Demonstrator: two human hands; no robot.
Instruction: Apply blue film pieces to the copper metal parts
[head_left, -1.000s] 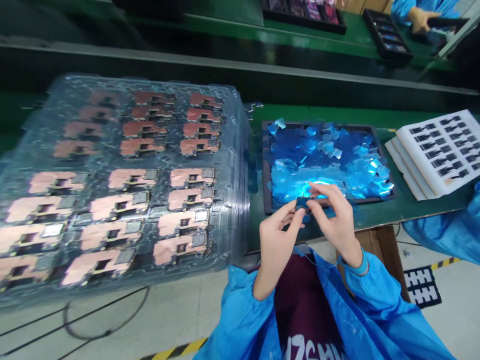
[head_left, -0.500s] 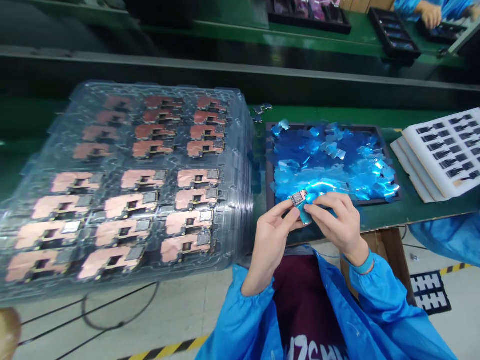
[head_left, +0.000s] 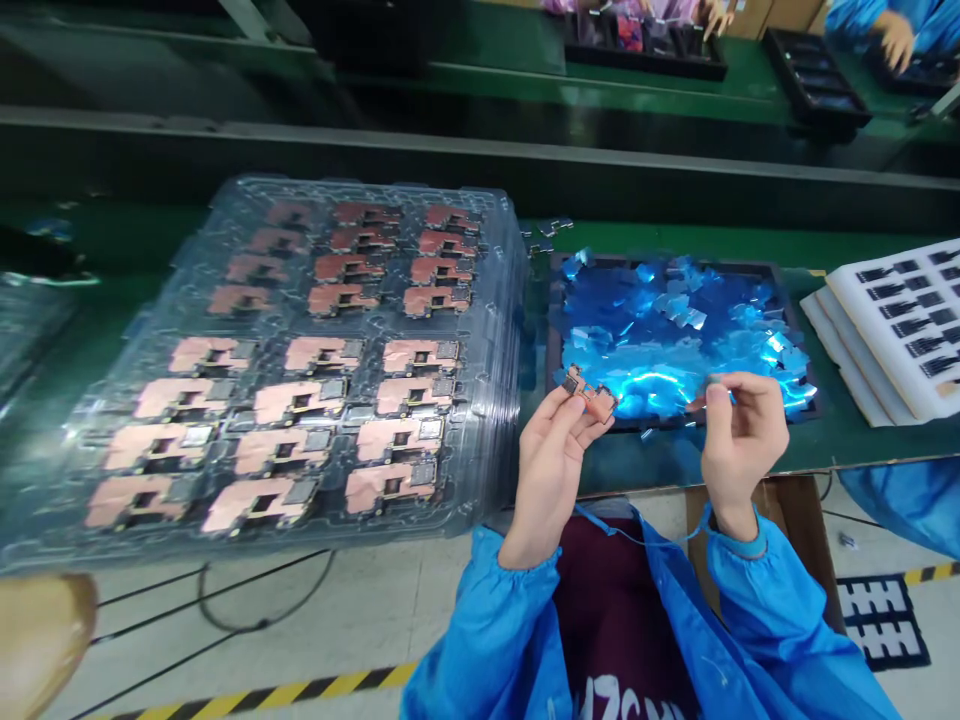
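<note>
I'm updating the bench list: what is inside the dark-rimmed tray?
Loose, shiny blue film-like pieces lie heaped inside the dark-rimmed tray. Whatever lies beneath them is covered and cannot be seen. The right hand also hides part of the near edge.

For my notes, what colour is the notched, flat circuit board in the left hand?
The board is mostly copper-pink, best seen in the head view.

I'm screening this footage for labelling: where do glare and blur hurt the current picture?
Head view: bright glare on the blue film pieces washes out some outlines; head view, far left: the picture looks smeared; head view, back left of the clear plastic tray stack: circuit boards look hazy; head view, left hand: fine detail on its board is unreadable.
</note>
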